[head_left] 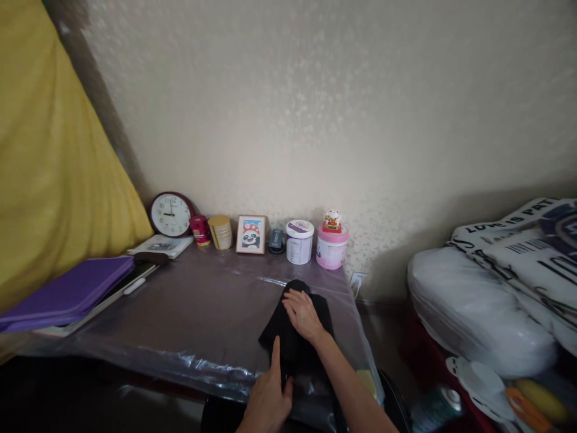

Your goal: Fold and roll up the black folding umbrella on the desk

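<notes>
A piece of black cloth (322,308) lies bunched on the right part of the table, near its front edge. Its kind does not show. My right hand (301,311) rests on top of it with the fingers stretched out flat. Lower and to the left, my left hand (269,391) is at the cloth's near side, index finger pointing forward and thumb held apart from it. The left hand's other fingers are mostly out of sight. My right forearm covers part of the cloth.
A plastic-covered table (202,300) stands against the wall. Along its back are a clock (171,214), a framed panda picture (251,234), a white tub (300,242) and a pink tub (332,249) bearing a cat figurine (332,220). Purple folders (72,291) lie left; bagged bundles (478,307) sit right.
</notes>
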`<state>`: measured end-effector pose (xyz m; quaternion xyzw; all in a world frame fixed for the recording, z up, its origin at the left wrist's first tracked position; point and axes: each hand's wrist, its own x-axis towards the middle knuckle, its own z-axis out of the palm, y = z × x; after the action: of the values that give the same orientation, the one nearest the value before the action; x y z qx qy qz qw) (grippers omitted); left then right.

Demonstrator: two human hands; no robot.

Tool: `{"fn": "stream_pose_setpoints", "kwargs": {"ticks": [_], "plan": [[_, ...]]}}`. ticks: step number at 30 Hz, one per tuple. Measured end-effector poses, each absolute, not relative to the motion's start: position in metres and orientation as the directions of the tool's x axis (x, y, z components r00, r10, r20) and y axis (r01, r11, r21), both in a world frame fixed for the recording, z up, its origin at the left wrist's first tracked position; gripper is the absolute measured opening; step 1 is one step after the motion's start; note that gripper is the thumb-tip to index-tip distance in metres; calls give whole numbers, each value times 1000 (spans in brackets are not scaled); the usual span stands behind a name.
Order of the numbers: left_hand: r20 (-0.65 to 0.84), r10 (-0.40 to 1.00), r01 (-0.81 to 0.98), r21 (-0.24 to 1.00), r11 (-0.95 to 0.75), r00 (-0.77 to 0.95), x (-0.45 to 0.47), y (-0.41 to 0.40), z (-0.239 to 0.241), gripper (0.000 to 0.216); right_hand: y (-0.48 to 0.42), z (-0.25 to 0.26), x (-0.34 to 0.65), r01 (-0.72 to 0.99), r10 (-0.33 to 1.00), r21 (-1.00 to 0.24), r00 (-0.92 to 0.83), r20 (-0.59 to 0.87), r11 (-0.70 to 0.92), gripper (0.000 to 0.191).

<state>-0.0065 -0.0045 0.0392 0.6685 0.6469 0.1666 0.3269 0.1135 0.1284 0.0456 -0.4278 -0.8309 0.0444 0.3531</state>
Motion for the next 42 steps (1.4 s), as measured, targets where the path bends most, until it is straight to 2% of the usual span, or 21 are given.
{"fn": "stream_pose_setpoints", "kwargs": {"ticks": [2, 6, 8, 11, 15, 17, 19, 21, 23, 26, 29, 36, 42], "plan": [[-207, 973, 748, 661, 58, 107, -6, -6, 42, 71, 145, 45, 125, 727, 786, -430, -242, 569, 535, 27], [-194, 975, 737, 673, 52, 108, -6, -7, 44, 71, 155, 43, 167, 694, 853, -646, 89, 515, 318, 28], [-191, 976, 739, 672, 51, 106, -6, -6, 45, 71, 146, 42, 188, 677, 863, -692, 167, 476, 250, 28], [-203, 975, 737, 672, 72, 90, -7, -5, 47, 70, 124, 43, 201, 689, 874, -676, 129, 468, 261, 27], [-248, 964, 681, 722, 119, 94, -9, -4, 55, 69, 104, 42, 186, 712, 860, -527, -219, 460, 463, 20], [-272, 959, 658, 738, 151, 84, -10, -4, 57, 69, 104, 38, 178, 748, 845, -434, -318, 429, 502, 17], [-267, 961, 649, 745, 156, 76, -11, -4, 58, 70, 110, 33, 176, 830, 867, -365, -252, 430, 422, 20], [-262, 963, 647, 746, 158, 67, -11, -4, 57, 71, 119, 28, 181, 894, 879, -344, -102, 466, 286, 23], [-252, 965, 639, 754, 154, 65, -10, -4, 55, 71, 125, 25, 189, 913, 873, -360, 9, 488, 192, 25], [-234, 969, 616, 776, 136, 81, -11, -4, 51, 71, 126, 21, 202, 901, 889, -419, 95, 447, 114, 24], [-286, 952, 554, 813, 180, 110, -12, -3, 49, 70, 120, 16, 212, 867, 901, -494, 164, 402, 63, 25], [-305, 941, 443, 871, 214, 146, -15, -4, 49, 70, 115, 16, 216, 699, 953, -713, 186, 240, 43, 30], [-309, 941, 449, 866, 219, 137, -16, -4, 48, 72, 119, 20, 206, 648, 945, -756, 185, 268, 87, 34]]}}
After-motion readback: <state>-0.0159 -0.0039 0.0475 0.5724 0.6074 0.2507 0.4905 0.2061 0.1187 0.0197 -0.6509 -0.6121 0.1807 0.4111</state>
